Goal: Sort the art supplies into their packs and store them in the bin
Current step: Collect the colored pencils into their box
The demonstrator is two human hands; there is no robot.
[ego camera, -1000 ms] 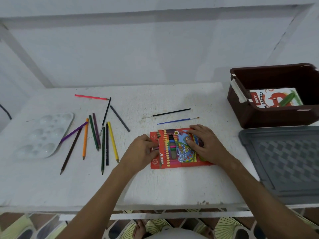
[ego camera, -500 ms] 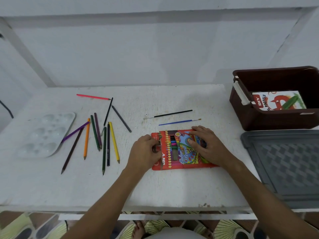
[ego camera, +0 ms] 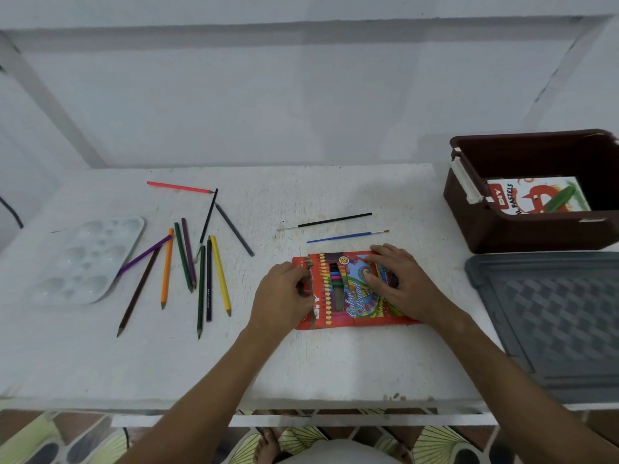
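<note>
A red colour-pencil pack lies flat on the white table. My right hand presses flat on the pack's right half. My left hand pinches the flap at the pack's left end. Several loose colour pencils lie scattered to the left, with a pink pencil farthest back. Two thin paintbrushes, a black one and a blue one, lie just behind the pack. The brown bin stands at the back right with an oil pastels box inside.
A white paint palette sits at the far left. The bin's grey lid lies flat at the right, in front of the bin. A wall runs along the table's back edge. Patterned floor and a bare foot show below the front edge.
My left hand's fingers have worked at the pack's left flap. The right hand stays pressed on the pack. The camera has shifted slightly.
</note>
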